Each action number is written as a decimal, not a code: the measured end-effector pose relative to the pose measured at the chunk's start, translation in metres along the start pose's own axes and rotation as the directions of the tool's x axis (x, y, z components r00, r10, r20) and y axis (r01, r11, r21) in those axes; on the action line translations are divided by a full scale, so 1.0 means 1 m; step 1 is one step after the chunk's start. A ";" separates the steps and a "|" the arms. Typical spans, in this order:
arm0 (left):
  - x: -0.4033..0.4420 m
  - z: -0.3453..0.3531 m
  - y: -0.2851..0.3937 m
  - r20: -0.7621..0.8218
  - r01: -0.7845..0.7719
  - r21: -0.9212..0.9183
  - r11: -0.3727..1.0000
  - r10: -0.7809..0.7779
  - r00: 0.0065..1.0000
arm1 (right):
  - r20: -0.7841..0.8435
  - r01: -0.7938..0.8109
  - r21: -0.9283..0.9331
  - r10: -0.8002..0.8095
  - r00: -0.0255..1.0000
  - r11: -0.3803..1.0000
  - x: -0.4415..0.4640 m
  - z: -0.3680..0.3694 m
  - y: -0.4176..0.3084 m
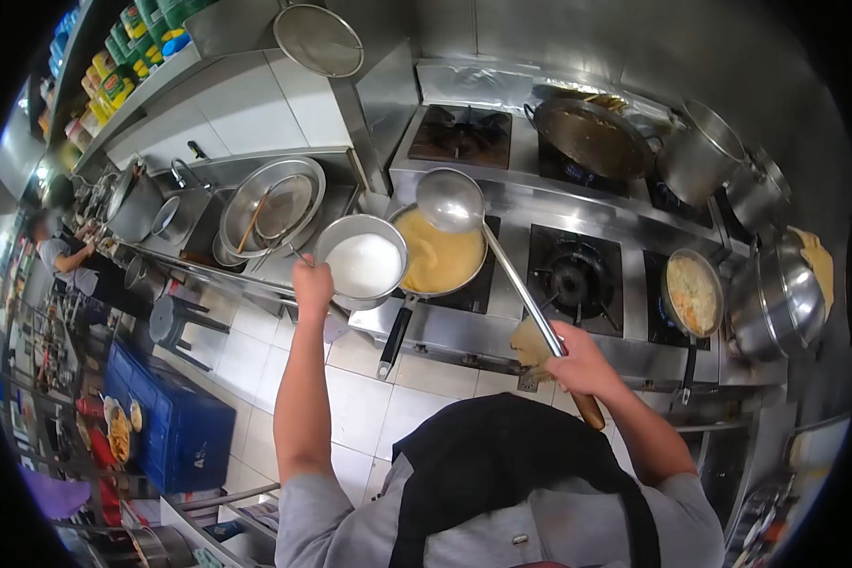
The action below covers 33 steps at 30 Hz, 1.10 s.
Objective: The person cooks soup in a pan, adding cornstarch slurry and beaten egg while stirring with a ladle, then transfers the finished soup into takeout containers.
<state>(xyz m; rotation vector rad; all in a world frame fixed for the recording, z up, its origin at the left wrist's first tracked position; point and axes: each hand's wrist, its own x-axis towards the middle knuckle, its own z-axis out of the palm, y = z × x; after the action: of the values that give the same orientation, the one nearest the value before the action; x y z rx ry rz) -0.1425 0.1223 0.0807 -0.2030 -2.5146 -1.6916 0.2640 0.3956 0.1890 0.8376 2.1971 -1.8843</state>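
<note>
**Left hand [313,284] on a pot [358,225], right hand [582,360] on a ladle [522,286]**

Left of the frame's centre, the left hand's fingers are closed on the handle of the round metal pot. It holds smooth white liquid [363,265], with bare wall showing above it.

Right of centre, the right hand's fingers are wrapped around the ladle's long handle, and a tan cloth [530,343] shows just beside them. The handle slants up to a shiny, rounded bowl near the upper middle.

That bowl overlaps the upper edge of a pan [445,292] of thick, yellow, ridged mixture [437,263] on the stove [530,210]; from this angle I cannot be sure whether they touch. The pan's black handle points toward the lower left.
</note>
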 end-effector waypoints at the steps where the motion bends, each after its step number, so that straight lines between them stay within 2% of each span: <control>1: 0.006 -0.002 -0.004 0.012 0.001 0.067 0.998 -0.002 1.000 | 0.007 0.005 -0.009 -0.005 1.000 1.000 0.009 -0.004 0.004; 3: 0.021 -0.003 -0.016 0.018 0.003 0.144 0.990 -0.005 1.000 | -0.082 0.110 -0.151 -0.123 0.989 0.982 0.045 -0.012 0.035; 4: 0.028 -0.001 -0.027 -0.018 -0.072 0.180 0.981 0.077 0.997 | -0.088 0.219 -0.195 -0.239 0.967 0.956 0.066 -0.016 0.056; 5: 0.031 0.001 -0.033 -0.049 -0.143 0.217 0.966 0.157 0.986 | -0.078 0.219 -0.192 -0.237 0.968 0.957 0.084 -0.020 0.072; 7: 0.016 -0.001 0.005 -0.069 -0.102 0.268 0.958 0.124 0.990 | -0.073 0.338 -0.335 -0.382 0.921 0.880 0.108 -0.030 0.088; 8: 0.012 0.000 0.021 -0.085 -0.067 0.315 0.947 0.098 0.992 | -0.066 0.343 -0.335 -0.385 0.921 0.878 0.109 -0.033 0.077; 10: 0.028 0.002 0.014 -0.046 -0.116 0.384 0.916 0.144 0.988 | -0.087 0.102 -0.327 -0.137 0.987 0.939 0.106 -0.035 0.052; 11: 0.034 0.003 0.008 0.003 -0.169 0.443 0.881 0.187 0.982 | -0.080 0.100 -0.322 -0.132 0.988 0.941 0.111 -0.038 0.055; 13: 0.029 0.007 0.029 -0.001 -0.163 0.463 0.871 0.185 0.983 | -0.081 0.174 -0.485 -0.242 0.967 0.857 0.127 -0.044 0.064; 17: 0.023 0.018 0.068 -0.010 -0.175 0.495 0.851 0.206 0.978 | -0.077 0.189 -0.544 -0.273 0.959 0.818 0.146 -0.054 0.069; 19: 0.031 0.023 0.070 0.004 -0.173 0.551 0.816 0.204 0.979 | -0.063 0.147 -0.642 -0.242 0.968 0.753 0.153 -0.055 0.066; 23: 0.034 0.033 0.086 -0.001 -0.200 0.613 0.764 0.254 0.967 | -0.012 0.144 -0.614 -0.192 0.981 0.776 0.168 -0.053 0.086; 25: 0.033 0.039 0.097 -0.004 -0.198 0.601 0.774 0.251 0.968 | -0.003 0.267 -0.587 -0.332 0.943 0.764 0.172 -0.048 0.099; 26: 0.032 0.041 0.102 -0.006 -0.198 0.587 0.785 0.248 0.969 | -0.002 0.266 -0.587 -0.330 0.944 0.765 0.174 -0.048 0.105; 28: 0.030 0.043 0.109 0.000 -0.190 0.593 0.783 0.236 0.972 | 0.067 0.164 -0.486 -0.151 0.986 0.858 0.168 -0.041 0.094; 29: 0.030 0.044 0.112 0.005 -0.184 0.597 0.781 0.225 0.974 | 0.065 0.162 -0.486 -0.149 0.987 0.859 0.170 -0.038 0.094; 31: 0.033 0.043 0.103 -0.006 -0.190 0.553 0.811 0.232 0.973 | 0.146 0.054 -0.219 -0.022 0.989 0.974 0.176 -0.032 0.094; 32: 0.034 0.041 0.096 -0.021 -0.192 0.509 0.839 0.236 0.972 | 0.145 0.053 -0.222 -0.020 0.989 0.974 0.179 -0.035 0.093; 33: 0.042 0.041 0.074 -0.023 -0.187 0.508 0.841 0.231 0.973 | 0.252 -0.118 0.026 0.108 0.962 0.993 0.181 -0.039 0.089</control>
<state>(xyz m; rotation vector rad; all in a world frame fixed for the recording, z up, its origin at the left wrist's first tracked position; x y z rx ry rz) -0.1715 0.1899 0.1400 -0.3350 -2.6474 -0.8984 0.1648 0.4970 0.0403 0.6733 1.9270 -1.8713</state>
